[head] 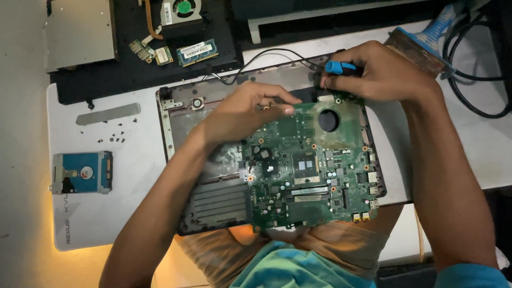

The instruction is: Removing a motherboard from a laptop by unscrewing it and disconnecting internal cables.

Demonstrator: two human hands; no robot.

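A green motherboard (309, 165) fills the centre of the frame, lying in the dark shell of an opened laptop base (213, 197) that rests on a white table (133, 160). The left hand (245, 109) comes in from the lower left and rests on the board's upper left corner, fingers curled together with the tips pressing down on the edge. The right hand (381, 72) reaches in from the right side and is closed around a blue-handled screwdriver (338, 67), held at the board's upper edge, just above the round fan cutout (328, 120); the tip itself is hidden behind the fingers (so I cannot tell exactly what it touches).

At the left of the frame a blue hard drive (82, 172) lies flat on the table, well apart from the laptop. Above it sit a grey metal strip (108, 113) and a scatter of small dark screws (112, 136). In the upper left, a dark panel holds a silver optical drive (80, 33), a memory stick (198, 52), a small wireless card (164, 55) and a cooling fan (181, 12). A black cable (256, 61) loops above the laptop, and a worn brush (421, 45) lies at the upper right.
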